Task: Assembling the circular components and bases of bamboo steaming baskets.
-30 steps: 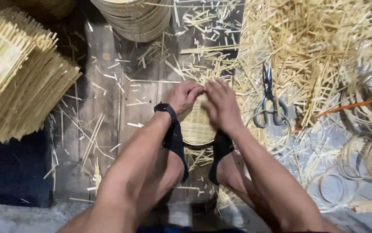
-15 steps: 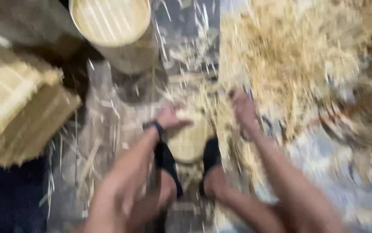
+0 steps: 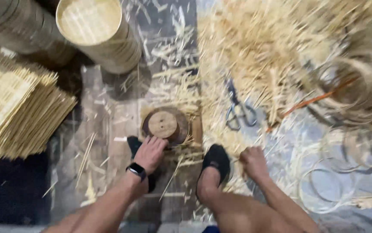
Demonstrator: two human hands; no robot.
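Observation:
A round dark wooden block (image 3: 165, 125) with a paler disc on top stands on the floor between my feet. My left hand (image 3: 150, 152), with a black watch (image 3: 137, 169) on its wrist, rests flat, fingers spread, against the block's near edge. My right hand (image 3: 252, 161) is down on the floor to the right, fingers curled among loose bamboo slivers (image 3: 220, 142); whether it grips any is not clear. My right foot in a black sock (image 3: 214, 165) lies between the two hands. My left foot (image 3: 133, 144) is mostly hidden behind the left hand.
Scissors (image 3: 238, 113) lie among a big heap of bamboo shavings (image 3: 272, 47). Stacked woven bamboo mats (image 3: 17, 108) are at left, stacked round bamboo rings (image 3: 97, 32) at the top, coiled bamboo strips (image 3: 363, 95) and an orange strip (image 3: 311, 101) at right.
Both hands were together on a round woven piece over the block. That piece is gone from view, the block is bare, and my right hand has moved off to the right. The camera tilted.

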